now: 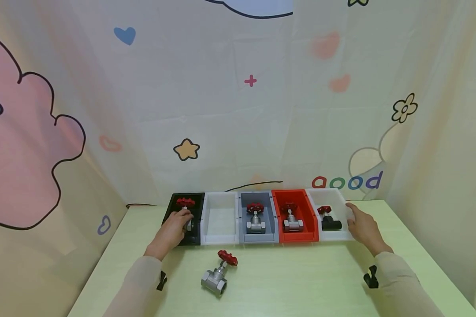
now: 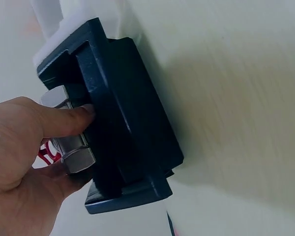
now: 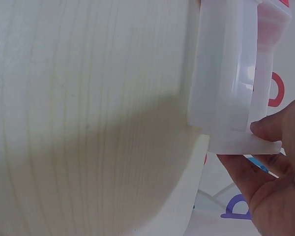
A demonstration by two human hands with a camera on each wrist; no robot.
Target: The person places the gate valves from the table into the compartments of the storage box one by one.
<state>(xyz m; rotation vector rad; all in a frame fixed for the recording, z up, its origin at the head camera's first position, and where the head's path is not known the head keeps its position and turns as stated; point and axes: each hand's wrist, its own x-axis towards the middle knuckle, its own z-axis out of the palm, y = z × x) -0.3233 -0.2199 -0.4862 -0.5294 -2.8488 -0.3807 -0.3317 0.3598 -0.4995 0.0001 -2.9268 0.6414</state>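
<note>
At the left end of a row of bins, my left hand [image 1: 170, 232] grips a metal gate valve [image 2: 79, 160] with a red handwheel [image 1: 185, 202]. The valve is inside the black bin [image 1: 175, 199], the thumb over its body in the left wrist view; its far side is hidden by the hand. At the other end, my right hand [image 1: 366, 229] pinches the side wall of a white bin [image 3: 226, 88] between thumb and fingers. That bin holds a black valve [image 1: 331, 223] with a red handwheel. Another metal valve [image 1: 215, 281] lies tilted on the table before the row.
Between the end bins stand a second white bin [image 1: 221, 241] with nothing visible inside, a grey bin [image 1: 258, 238] and a red bin [image 1: 299, 237]. The grey and red ones each hold a metal valve. A printed curtain [image 1: 230, 132] hangs behind the pale table [image 1: 293, 281].
</note>
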